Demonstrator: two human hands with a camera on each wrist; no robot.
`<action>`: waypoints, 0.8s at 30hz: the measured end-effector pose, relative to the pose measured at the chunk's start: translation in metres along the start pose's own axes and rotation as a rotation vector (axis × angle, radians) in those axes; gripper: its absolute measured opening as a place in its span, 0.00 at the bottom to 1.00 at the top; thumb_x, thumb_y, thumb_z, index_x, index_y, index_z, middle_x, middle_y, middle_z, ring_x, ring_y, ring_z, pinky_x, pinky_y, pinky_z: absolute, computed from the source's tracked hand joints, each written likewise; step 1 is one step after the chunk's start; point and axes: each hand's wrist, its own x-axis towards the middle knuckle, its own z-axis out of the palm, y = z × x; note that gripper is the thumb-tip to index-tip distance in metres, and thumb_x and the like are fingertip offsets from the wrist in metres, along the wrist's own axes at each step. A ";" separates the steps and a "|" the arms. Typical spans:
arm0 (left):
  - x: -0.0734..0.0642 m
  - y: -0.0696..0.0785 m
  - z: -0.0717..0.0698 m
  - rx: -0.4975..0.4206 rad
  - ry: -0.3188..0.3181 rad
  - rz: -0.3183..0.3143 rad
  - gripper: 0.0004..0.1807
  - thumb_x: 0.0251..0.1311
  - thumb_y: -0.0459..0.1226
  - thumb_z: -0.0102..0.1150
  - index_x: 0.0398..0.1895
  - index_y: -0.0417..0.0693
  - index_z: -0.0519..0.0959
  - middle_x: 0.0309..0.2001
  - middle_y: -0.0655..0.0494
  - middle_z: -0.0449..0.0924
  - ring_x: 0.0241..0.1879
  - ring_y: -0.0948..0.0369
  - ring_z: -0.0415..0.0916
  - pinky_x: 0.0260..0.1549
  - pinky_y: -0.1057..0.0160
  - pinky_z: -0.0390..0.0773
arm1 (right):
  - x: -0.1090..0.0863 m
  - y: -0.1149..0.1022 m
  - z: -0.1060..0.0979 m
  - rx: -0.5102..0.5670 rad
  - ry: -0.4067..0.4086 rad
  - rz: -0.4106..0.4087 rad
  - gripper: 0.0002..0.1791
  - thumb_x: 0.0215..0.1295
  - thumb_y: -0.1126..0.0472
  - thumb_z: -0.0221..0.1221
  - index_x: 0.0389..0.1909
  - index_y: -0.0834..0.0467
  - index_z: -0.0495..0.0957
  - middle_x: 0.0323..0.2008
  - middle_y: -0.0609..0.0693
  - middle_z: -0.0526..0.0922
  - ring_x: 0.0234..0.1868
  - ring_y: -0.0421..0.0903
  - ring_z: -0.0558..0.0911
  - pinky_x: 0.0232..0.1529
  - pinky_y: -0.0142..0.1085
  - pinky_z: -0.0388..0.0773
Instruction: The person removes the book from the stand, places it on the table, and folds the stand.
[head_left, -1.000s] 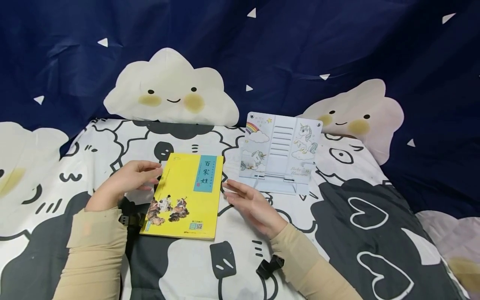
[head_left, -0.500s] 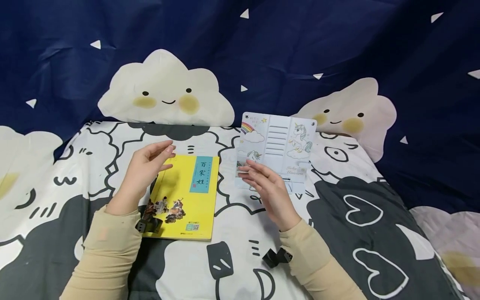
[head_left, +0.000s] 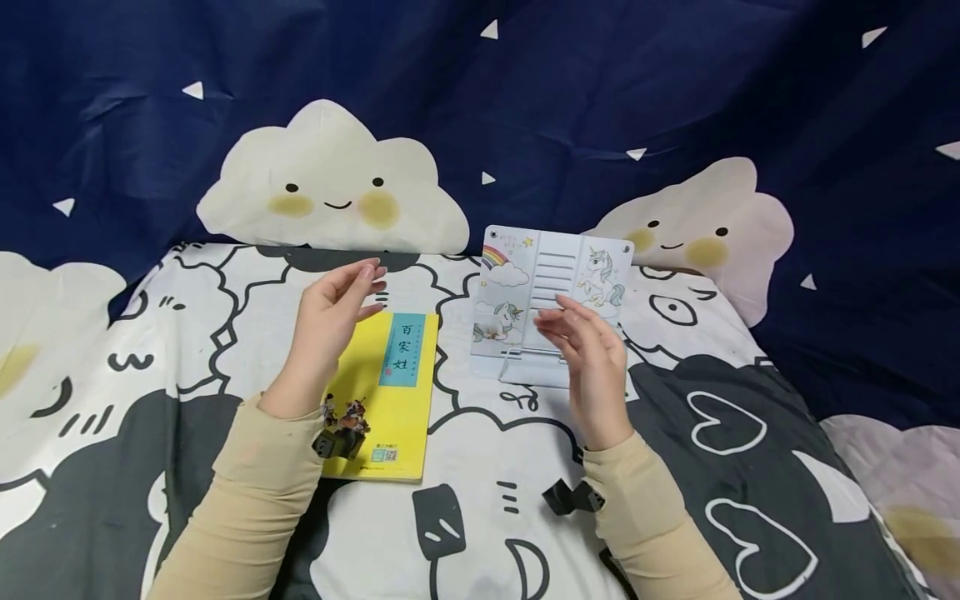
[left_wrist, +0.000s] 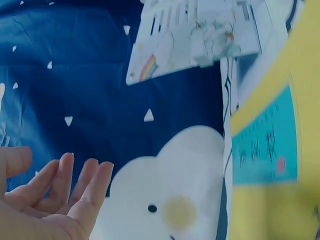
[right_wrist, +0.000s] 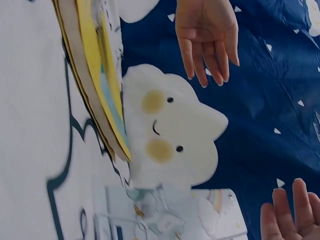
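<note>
Mid-frame: left hand (head_left: pixel 325 329) and right hand (head_left: pixel 597 367) held empty, fingers relaxed; white rectangular unicorn-printed stand (head_left: pixel 527 287) best grasped by both edges.

I have the left hand (head_left: pixel 330 321) and the right hand (head_left: pixel 596 375) raised, well apart, fingers (left_wrist: pixel 94 194) loosely bent and leaning inward; both arms (head_left: pixel 251 492) extend from the near side.

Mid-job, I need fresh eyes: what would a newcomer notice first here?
Probably the bright yellow book on the patterned cloth, with its blue title panel. Next, the unicorn stand to its right and the big smiling cloud on the dark blue backdrop behind. In the head view, the left hand overlaps the book and the right hand the stand, neither holding anything.
</note>
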 end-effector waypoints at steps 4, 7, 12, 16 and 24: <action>0.002 -0.001 0.014 -0.016 -0.035 -0.021 0.27 0.76 0.48 0.46 0.70 0.42 0.68 0.65 0.45 0.75 0.63 0.53 0.75 0.58 0.58 0.79 | 0.005 -0.003 -0.007 0.010 0.077 -0.059 0.14 0.74 0.63 0.50 0.51 0.65 0.80 0.36 0.50 0.87 0.42 0.47 0.86 0.53 0.40 0.82; 0.003 -0.001 0.024 -0.031 -0.070 -0.041 0.28 0.76 0.48 0.45 0.73 0.44 0.65 0.67 0.46 0.74 0.65 0.53 0.73 0.61 0.54 0.76 | 0.009 -0.004 -0.011 -0.006 0.121 -0.087 0.14 0.74 0.63 0.51 0.49 0.63 0.82 0.37 0.51 0.87 0.42 0.47 0.86 0.53 0.40 0.82; 0.007 -0.002 0.043 -0.065 -0.077 -0.085 0.31 0.75 0.53 0.44 0.72 0.46 0.66 0.67 0.49 0.74 0.66 0.54 0.73 0.62 0.53 0.76 | 0.015 -0.005 -0.019 -0.004 0.191 -0.107 0.13 0.73 0.63 0.51 0.48 0.63 0.82 0.36 0.51 0.87 0.41 0.47 0.86 0.52 0.38 0.83; 0.011 -0.002 0.057 -0.111 -0.079 -0.133 0.34 0.74 0.58 0.42 0.72 0.47 0.66 0.68 0.51 0.73 0.67 0.55 0.72 0.62 0.54 0.76 | 0.020 -0.007 -0.026 0.003 0.240 -0.116 0.15 0.73 0.63 0.51 0.51 0.67 0.80 0.37 0.52 0.88 0.41 0.47 0.87 0.53 0.37 0.82; 0.013 -0.009 0.080 -0.174 -0.158 -0.204 0.38 0.74 0.62 0.31 0.74 0.45 0.63 0.71 0.49 0.68 0.70 0.54 0.68 0.66 0.52 0.72 | 0.027 -0.011 -0.036 -0.037 0.310 -0.102 0.18 0.75 0.59 0.50 0.57 0.65 0.78 0.50 0.57 0.86 0.51 0.48 0.85 0.60 0.38 0.78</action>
